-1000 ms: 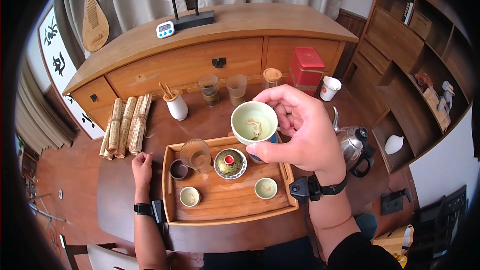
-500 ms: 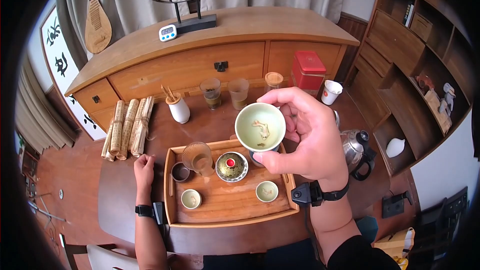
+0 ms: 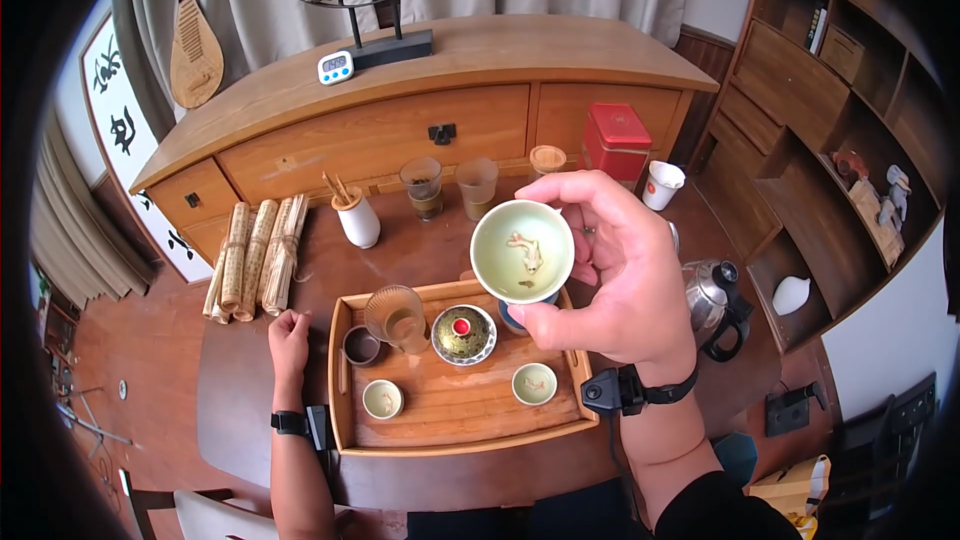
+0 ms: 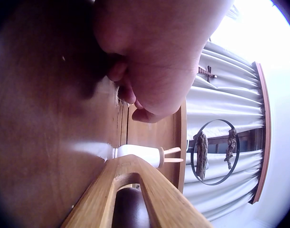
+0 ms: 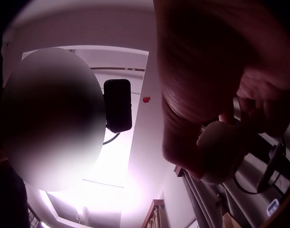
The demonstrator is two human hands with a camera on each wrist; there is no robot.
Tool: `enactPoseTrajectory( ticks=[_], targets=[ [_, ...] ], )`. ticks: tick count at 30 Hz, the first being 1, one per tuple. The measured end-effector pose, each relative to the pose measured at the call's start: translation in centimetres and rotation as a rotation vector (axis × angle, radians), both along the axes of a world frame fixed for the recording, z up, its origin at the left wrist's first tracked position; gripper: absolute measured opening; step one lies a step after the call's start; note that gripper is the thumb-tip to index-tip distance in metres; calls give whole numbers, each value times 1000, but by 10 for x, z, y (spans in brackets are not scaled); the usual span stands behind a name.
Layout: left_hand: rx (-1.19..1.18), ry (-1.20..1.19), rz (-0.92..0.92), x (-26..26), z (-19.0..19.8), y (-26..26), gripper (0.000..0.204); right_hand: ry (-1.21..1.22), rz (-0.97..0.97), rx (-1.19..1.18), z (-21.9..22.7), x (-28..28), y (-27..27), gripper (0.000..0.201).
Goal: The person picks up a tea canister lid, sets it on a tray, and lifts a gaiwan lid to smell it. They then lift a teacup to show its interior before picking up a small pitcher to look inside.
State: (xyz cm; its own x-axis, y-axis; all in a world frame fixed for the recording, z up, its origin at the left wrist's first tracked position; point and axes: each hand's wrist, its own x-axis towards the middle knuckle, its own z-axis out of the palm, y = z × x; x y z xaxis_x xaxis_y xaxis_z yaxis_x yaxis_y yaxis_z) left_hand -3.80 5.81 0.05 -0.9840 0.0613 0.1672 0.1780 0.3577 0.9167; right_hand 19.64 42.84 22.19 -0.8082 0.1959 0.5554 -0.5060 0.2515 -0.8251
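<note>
Between thumb and fingers, my right hand (image 3: 630,280) grips a pale green cup (image 3: 490,250) by its sides, raised above the back right of the wooden tray (image 3: 460,442). The cup tilts toward the head camera, showing a small raised figure inside. In the right wrist view, the cup (image 5: 216,152) is dark between the fingers. My left hand (image 3: 289,340) rests on the table left of the tray, its fingers loosely curled around nothing; in the left wrist view the hand (image 4: 154,57) partly hides its fingers. Two similar cups, left (image 3: 383,399) and right (image 3: 535,384), stand on the tray.
The tray also holds a lidded bowl (image 3: 462,334), a glass pitcher (image 3: 395,315) and a dark cup (image 3: 360,344). Behind are bamboo scrolls (image 3: 255,258), a white tool holder (image 3: 358,220), glasses and a red tin (image 3: 613,145). A kettle (image 3: 708,300) stands right.
My right hand has tilted the cup further toward the head camera, showing more of its inside. The head view has shifted slightly; my left hand stays beside the tray.
</note>
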Motion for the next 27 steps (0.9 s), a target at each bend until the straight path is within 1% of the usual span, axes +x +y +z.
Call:
enactPoseTrajectory(
  ticks=[7,10,15,19,21,27],
  targets=[
    [-6,-2,-1,-1,-1,0,34,9,43,-54,2,3,-3,62],
    [30,-15,-15,1,-1,-1,34,46,48,-85,2,3,-5,61],
    [5,7,-2,-3,-4,-2,34,23,-1,-15,3,2,-5,61],
    [10,39,-8,-2,-5,-1,36,32,12,-12,1,0,-5,61],
    [-5,-5,-7,0,0,0,34,21,22,-28,2,1,-5,60],
    [2,31,-4,-3,-4,-1,35,18,-1,9,1,0,-4,59]
  ],
)
